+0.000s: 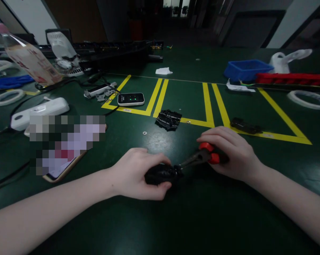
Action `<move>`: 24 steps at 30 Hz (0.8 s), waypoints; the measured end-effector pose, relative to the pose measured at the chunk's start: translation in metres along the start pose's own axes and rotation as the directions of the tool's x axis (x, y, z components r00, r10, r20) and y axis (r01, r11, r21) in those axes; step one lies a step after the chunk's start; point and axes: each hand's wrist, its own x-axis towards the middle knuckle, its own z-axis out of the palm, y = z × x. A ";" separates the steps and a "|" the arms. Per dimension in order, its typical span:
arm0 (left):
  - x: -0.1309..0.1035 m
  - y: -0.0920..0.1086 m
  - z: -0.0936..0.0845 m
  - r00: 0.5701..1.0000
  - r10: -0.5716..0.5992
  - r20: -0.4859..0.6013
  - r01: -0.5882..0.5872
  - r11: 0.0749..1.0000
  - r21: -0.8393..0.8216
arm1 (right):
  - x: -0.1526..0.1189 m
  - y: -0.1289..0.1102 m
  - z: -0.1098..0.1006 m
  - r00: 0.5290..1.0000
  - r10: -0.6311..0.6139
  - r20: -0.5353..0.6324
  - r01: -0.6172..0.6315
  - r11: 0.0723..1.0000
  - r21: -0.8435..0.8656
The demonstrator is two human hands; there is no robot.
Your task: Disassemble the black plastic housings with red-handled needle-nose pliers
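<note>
Green table [176, 219]: hands grip black part [161, 173] (pliers [202, 156] touching).

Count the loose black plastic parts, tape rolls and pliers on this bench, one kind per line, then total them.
Black plastic parts: 3, one in the left hand at, a cluster, a bar
White tape rolls: 2, at and
Red-handled pliers: 1, in the right hand
Total: 6
</note>
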 end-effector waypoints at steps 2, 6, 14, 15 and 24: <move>-0.001 0.000 0.000 0.999 0.021 -0.045 -0.021 1.000 0.004 | -0.004 -0.003 -0.001 1.000 0.015 0.007 -0.015 1.000 0.017; -0.003 -0.002 -0.003 0.996 0.071 -0.050 -0.073 0.997 -0.027 | -0.003 -0.008 -0.001 0.997 -0.065 0.035 0.064 0.998 0.029; -0.005 -0.004 -0.001 0.976 0.215 -0.024 -0.217 0.973 -0.082 | 0.001 -0.012 0.002 0.994 -0.098 0.044 0.094 0.992 0.079; -0.004 -0.005 -0.001 0.975 0.220 -0.016 -0.221 0.972 -0.085 | 0.001 -0.013 0.002 0.994 -0.093 0.055 0.089 0.993 0.082; -0.003 -0.005 -0.002 0.972 0.235 0.007 -0.234 0.967 -0.098 | 0.001 -0.014 0.001 0.991 -0.088 0.102 0.080 0.994 0.079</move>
